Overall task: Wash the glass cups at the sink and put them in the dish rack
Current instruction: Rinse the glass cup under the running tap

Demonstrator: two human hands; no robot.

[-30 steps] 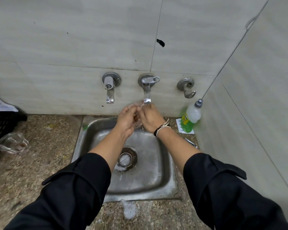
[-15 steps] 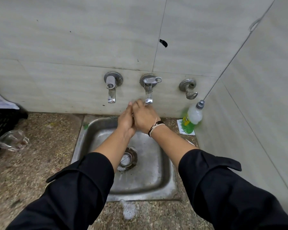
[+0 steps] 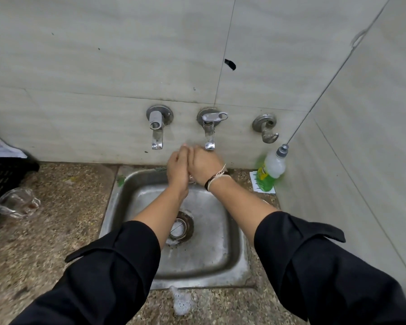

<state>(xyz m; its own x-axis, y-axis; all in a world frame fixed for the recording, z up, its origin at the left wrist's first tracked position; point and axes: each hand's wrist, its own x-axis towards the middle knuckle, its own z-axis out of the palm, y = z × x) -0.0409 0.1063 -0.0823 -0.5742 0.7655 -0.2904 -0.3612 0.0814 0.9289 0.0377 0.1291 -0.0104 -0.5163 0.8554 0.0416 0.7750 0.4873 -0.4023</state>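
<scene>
Bench [image 3: 56,231] of speckled stone holds a steel sink [image 3: 204,259]. Over it, under the middle tap [image 3: 209,132], left hand [image 3: 177,168] and right hand [image 3: 203,166] press together; whether they hold anything is hidden. One glass cup [image 3: 17,202] lies tipped far left, beside the black rack [image 3: 2,181], nearer the left hand.

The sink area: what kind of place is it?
Probably a plain kitchen or utility washing corner: a steel sink set in a speckled stone counter, wall taps on tiles, a dish soap bottle.
</scene>
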